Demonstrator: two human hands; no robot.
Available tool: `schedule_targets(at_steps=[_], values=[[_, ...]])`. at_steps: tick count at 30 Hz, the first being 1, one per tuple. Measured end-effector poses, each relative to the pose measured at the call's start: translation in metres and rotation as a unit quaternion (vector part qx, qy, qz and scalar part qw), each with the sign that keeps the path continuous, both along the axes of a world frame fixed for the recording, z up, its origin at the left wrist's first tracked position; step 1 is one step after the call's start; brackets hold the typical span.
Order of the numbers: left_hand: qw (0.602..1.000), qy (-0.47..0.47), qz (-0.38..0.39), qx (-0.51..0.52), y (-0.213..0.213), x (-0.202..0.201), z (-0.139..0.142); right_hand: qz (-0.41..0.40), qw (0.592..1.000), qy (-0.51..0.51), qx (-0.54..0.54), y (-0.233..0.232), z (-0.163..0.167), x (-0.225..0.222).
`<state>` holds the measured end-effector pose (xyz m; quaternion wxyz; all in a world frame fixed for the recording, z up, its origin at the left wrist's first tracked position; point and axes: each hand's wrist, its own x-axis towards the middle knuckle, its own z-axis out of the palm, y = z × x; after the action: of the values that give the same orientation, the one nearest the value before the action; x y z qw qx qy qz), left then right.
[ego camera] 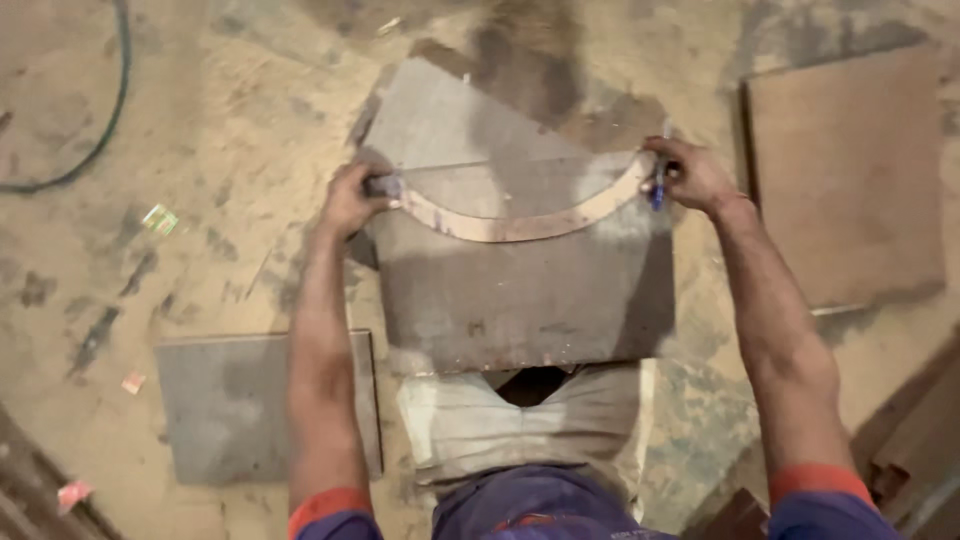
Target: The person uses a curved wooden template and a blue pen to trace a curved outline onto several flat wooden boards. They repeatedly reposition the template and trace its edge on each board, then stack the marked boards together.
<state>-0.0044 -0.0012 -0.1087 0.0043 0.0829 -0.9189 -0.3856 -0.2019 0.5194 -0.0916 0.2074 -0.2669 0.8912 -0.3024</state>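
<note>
1. The left hand (350, 200) has its fingers curled down, pressing one end of a thin, curved brown wooden strip (520, 225), seemingly to pin it in place.
2. The right hand (693, 175) presses the other end, fingers closed around a blue pen (658, 185) held upright at the strip's edge.
3. The strip lies arched across a grey rectangular board (520, 290), which rests on the dusty floor (200, 150).
4. A smaller grey board (225, 405) lies to the left, a brown board (850, 170) to the right.

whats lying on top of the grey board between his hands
A curved wooden strip lies across the grey board, pinned at its ends by the left hand and the right hand, which also holds a blue pen. The strip's tips under the fingers are hidden.
</note>
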Motion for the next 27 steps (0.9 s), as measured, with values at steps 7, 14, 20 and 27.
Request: schedule_targets(at_steps=[7, 14, 20, 27], values=[[0.999, -0.033, 0.025, 0.031, -0.004, 0.006, -0.013, -0.022, 0.999, -0.03, 0.026, 0.005, -0.008, -0.007], [0.996, -0.088, 0.017, -0.014, -0.004, 0.004, -0.007, 0.007, 1.0, 0.002, -0.01, 0.01, -0.023, -0.015], [0.97, -0.001, -0.097, -0.223, 0.002, 0.004, 0.01, 0.025, 0.997, 0.036, 0.059, 0.002, -0.014, -0.015], [0.944, 0.019, -0.084, -0.317, 0.046, 0.019, 0.0, 0.04, 0.995, 0.067, 0.069, -0.009, 0.001, -0.011]])
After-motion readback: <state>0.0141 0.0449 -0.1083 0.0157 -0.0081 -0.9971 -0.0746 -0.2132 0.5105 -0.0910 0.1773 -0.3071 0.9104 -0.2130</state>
